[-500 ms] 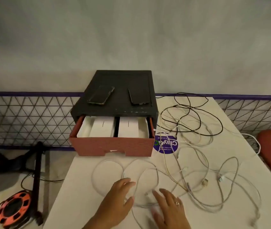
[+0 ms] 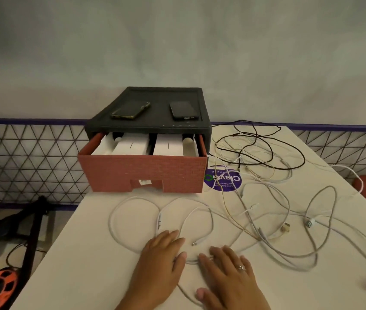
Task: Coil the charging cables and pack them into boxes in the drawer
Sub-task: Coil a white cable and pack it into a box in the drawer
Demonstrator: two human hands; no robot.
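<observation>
Head view: white table (image 2: pixel 88 265) w/ the red drawer (image 2: pixel 142 173) pulled open at its far left, white boxes (image 2: pixel 133 144) inside. A cable tangle (image 2: pixel 289 220) sprawls to the right. The white cable (image 2: pixel 119 229) I'm on loops just in front of the drawer, its near run under my fingertips. Best bet, I reckon: find the plug end (image 2: pixel 194 243), pinch it, wind even loops, don't drag the tangle along. Left hand (image 2: pixel 157 265) lies flat, palm down, fingers straight, holding nothing. Right hand (image 2: pixel 229 276) same, fingertips pressing the cable to the table, no grip yet.
</observation>
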